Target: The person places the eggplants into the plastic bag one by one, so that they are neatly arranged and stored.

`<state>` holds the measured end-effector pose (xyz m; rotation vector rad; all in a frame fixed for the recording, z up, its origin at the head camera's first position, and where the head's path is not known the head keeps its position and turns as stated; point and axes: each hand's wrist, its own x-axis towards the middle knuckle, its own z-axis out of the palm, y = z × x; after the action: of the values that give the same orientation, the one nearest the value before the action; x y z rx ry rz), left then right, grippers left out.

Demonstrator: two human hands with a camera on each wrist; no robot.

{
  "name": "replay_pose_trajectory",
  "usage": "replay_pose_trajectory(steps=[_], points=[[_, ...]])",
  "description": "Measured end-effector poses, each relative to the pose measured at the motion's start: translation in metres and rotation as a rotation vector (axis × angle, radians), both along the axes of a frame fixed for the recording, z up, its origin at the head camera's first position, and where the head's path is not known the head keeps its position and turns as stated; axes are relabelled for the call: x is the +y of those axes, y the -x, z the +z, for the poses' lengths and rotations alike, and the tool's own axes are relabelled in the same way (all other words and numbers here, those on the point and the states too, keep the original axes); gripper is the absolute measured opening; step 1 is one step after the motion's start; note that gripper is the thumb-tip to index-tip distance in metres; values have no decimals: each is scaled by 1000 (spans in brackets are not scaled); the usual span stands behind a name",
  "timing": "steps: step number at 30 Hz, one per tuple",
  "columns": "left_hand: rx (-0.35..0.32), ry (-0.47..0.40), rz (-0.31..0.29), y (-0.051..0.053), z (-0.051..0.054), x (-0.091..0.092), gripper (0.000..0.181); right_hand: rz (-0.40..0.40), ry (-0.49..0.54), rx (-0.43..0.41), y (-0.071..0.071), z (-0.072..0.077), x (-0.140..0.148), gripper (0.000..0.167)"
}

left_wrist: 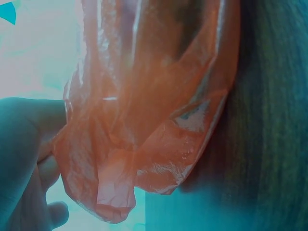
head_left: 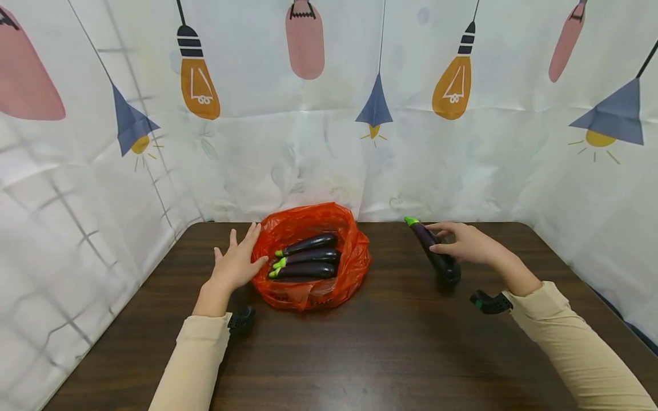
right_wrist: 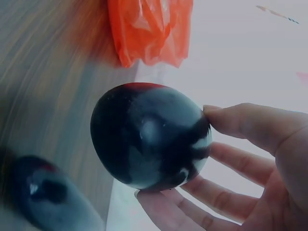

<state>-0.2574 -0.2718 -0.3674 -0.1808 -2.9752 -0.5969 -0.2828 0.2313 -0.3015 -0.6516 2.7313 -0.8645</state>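
Observation:
A red plastic bag point(head_left: 354, 251) stands with its mouth open on the table, several dark purple eggplants point(head_left: 311, 256) with green stem ends lying inside it. At its left rim is my left hand point(head_left: 235, 265), fingers spread, the thumb against the plastic. The left wrist view shows the crumpled bag point(left_wrist: 144, 120) beside that hand point(left_wrist: 24, 159). Off to the right, my right hand point(head_left: 465, 244) grips another eggplant point(head_left: 429, 245), tilted with its green end up and away. In the right wrist view, the thumb and fingers hold this eggplant point(right_wrist: 149, 134) around its rounded end.
The dark wooden table point(head_left: 339, 359) has rounded far corners. Behind it hangs a white curtain point(head_left: 329, 148) printed with lamps. A blurred dark glossy shape point(right_wrist: 53, 197) lies low in the right wrist view; whether eggplant or reflection, I cannot tell.

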Motion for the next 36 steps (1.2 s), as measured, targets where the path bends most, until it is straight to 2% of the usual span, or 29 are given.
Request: replay_pose_trajectory(steps=[13,24,31,36], points=[[-4,-8,-2,0,1,-1,86,97,34,109,5,-6,-35,57],[3,3,3,1,0,-1,86,84,52,162,16,-18,-67,54],[0,4,-3,2,-3,-1,86,112,42,169,18,-12,-86,55],[7,3,-4,3,-2,-2,86,127,21,206,17,-6,-100,55]])
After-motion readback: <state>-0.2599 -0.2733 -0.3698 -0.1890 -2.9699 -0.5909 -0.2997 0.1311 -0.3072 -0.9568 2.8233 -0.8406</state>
